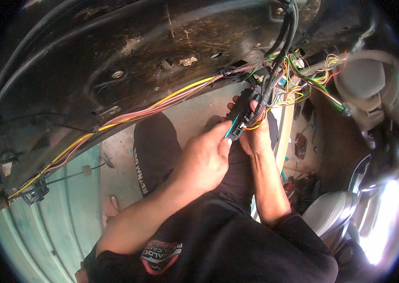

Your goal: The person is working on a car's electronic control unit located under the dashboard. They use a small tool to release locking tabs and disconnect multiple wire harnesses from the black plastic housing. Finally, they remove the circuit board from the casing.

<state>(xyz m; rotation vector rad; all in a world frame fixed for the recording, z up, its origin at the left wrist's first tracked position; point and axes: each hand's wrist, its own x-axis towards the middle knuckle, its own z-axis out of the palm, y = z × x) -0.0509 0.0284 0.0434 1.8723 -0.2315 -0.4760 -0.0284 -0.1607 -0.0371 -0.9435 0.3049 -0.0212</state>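
In front of my body, near the middle of the view, my right hand (258, 137) grips a black fuse box or connector block (243, 104) from its right side; fingertips show past its far left edge. Coloured wires (258, 123) come out of its right side. My left hand (209, 153) is closed, thumb and index finger pinching a thin teal stick-like piece (230, 128) against the near left side of the block. Whether this piece is a tool or a wire is unclear. Its far end meets the block.
A dark vehicle body panel (138, 52) spans the top, with a yellow and pink wiring harness (162, 104) along its lower edge. Black cables (282, 45) hang above the block. Loose wires (298, 70) tangle at right, near a grey seat (331, 212). Greenish ribbed sheeting (44, 231) lies lower left.
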